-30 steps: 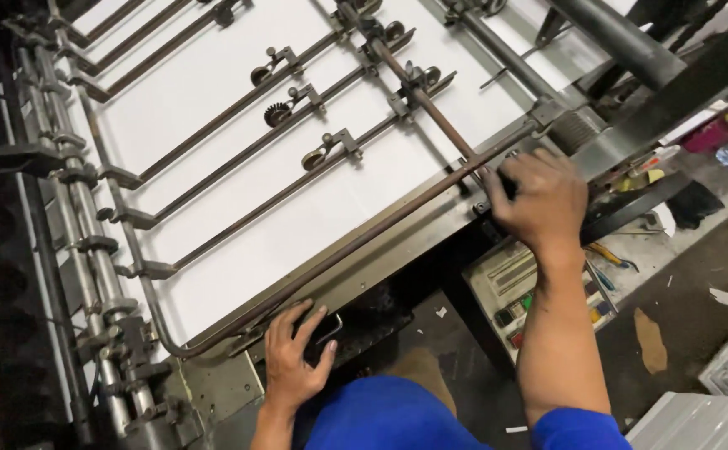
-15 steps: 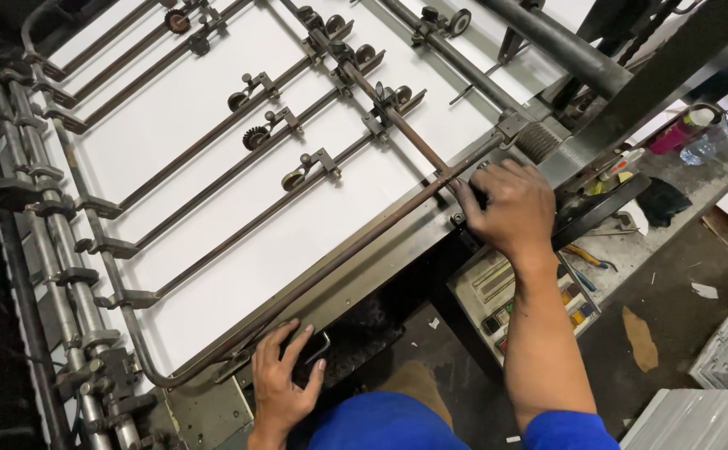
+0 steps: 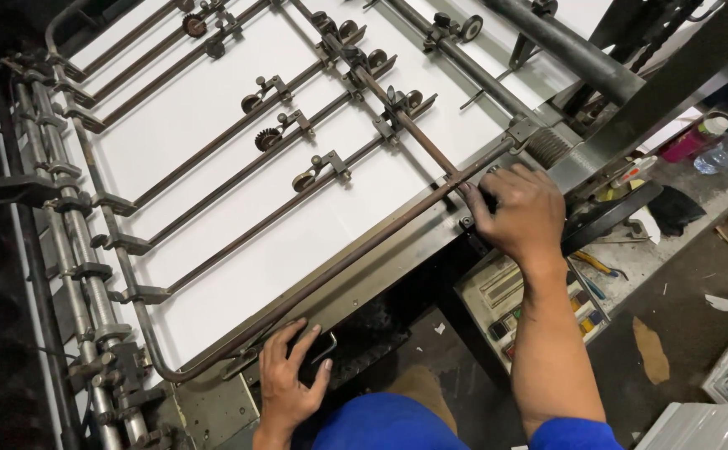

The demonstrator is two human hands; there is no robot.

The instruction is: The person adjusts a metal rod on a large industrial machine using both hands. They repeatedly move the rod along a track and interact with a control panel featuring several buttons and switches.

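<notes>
White sheet-fed press table (image 3: 214, 175), both hands (image 3: 521, 212) at its edge.

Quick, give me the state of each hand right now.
Left hand: fingers spread open, resting on the machine's front edge, gripping nothing.
Right hand: closed around the rusty metal bar.

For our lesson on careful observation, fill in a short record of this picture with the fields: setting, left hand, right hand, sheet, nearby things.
setting: a sheet-fed machine table seen from above
left hand: left hand rests on the near edge by a dark handle
right hand: right hand grips the long brown bar at its right end
sheet: white sheet lies flat under thin rods with small wheels
nearby things: control panel below the right hand; coiled spring beside it
</notes>
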